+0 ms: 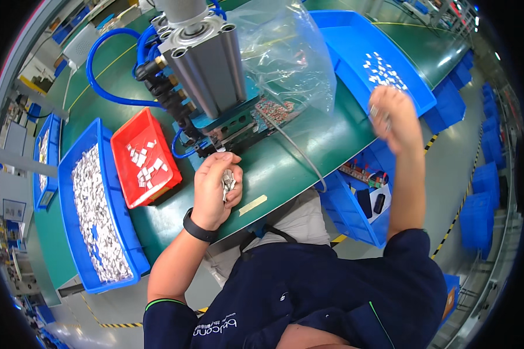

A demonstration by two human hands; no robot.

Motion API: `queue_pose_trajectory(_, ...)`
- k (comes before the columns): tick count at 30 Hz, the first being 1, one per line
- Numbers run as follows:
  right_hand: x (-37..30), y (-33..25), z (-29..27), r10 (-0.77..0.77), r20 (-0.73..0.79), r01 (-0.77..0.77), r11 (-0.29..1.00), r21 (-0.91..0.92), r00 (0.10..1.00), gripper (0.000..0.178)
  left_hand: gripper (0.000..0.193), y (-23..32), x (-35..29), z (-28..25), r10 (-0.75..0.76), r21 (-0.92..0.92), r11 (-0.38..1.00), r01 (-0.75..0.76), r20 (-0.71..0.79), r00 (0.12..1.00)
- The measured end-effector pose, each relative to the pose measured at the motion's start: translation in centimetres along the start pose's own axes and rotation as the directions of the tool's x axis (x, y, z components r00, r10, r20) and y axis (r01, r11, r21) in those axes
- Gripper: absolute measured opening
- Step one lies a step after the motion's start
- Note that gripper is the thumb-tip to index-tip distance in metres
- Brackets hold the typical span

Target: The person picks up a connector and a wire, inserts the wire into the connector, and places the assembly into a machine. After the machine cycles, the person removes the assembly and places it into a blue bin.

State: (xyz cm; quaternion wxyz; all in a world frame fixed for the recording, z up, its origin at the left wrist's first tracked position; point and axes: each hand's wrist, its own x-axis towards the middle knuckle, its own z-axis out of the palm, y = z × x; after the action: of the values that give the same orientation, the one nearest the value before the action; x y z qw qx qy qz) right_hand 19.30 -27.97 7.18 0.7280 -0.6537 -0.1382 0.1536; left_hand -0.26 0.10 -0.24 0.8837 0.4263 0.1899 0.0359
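Observation:
My left hand [215, 185] is closed around a handful of small white and grey parts [228, 183]. Its thumb and forefinger come together at the front of a pneumatic press [206, 70], where a small white piece [220, 149] shows at the tooling. Over the near end of a long blue bin [355, 64], my right hand [395, 113] is curled and slightly blurred by motion. Pale small parts [381, 119] show between its fingers, though their exact shape is unclear. Loose white pieces [384, 72] lie in that bin, just beyond the right hand.
Left of the press stand a red tray [175, 181] with several white pieces and a blue bin [70, 215] full of small parts. A clear plastic bag [297, 52] hangs behind the press. Blue hoses [93, 75] loop beside it. An open blue drawer [343, 215] sits below the table edge.

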Motion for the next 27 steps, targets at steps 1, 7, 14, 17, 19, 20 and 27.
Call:
queue_pose_trajectory(1, 2.0, -0.4, -2.8, -0.022, -0.093, 0.016, 0.998, -0.060, 0.995, 0.014, 0.018, 0.0, 0.0, 0.1, -0.006, -0.016, 1.000, 0.006, 0.014, 1.000)
queue_pose_trajectory(7, 8.2, 1.4, -12.5, -0.729, 0.216, 0.025, -0.263, -0.964, 0.649, 0.029, 0.022, 0.1, 0.5, 0.6, -0.029, -0.024, 0.999, 0.030, 0.042, 0.999)
queue_pose_trajectory(14, -6.3, 3.1, 10.1, -0.402, 0.438, 0.593, 0.602, -0.534, 0.804, 0.017, 0.034, 0.0, 0.5, -0.6, -0.082, -0.097, 0.992, 0.086, 0.053, 0.995)
queue_pose_trajectory(17, -6.8, 5.3, 14.8, -0.226, 0.429, 0.416, 0.804, -0.425, 0.875, 0.021, 0.036, 0.0, 0.8, -0.4, -0.070, -0.095, 0.993, 0.076, 0.062, 0.996)
queue_pose_trajectory(19, -5.4, 6.3, 15.9, -0.327, 0.526, 0.565, 0.726, -0.391, 0.785, 0.023, 0.036, 0.0, 0.9, -0.4, -0.087, -0.101, 0.991, 0.092, 0.056, 0.995)
queue_pose_trajectory(20, -4.9, 6.8, 16.0, -0.325, 0.531, 0.565, 0.728, -0.387, 0.783, 0.023, 0.037, 0.0, 0.9, -0.5, -0.106, -0.107, 0.988, 0.112, 0.062, 0.992)
queue_pose_trajectory(27, -3.0, 7.4, 15.9, -0.414, 0.672, 0.747, 0.580, -0.325, 0.614, 0.023, 0.039, 0.3, 0.9, -0.9, -0.189, -0.224, 0.953, 0.203, 0.081, 0.979)
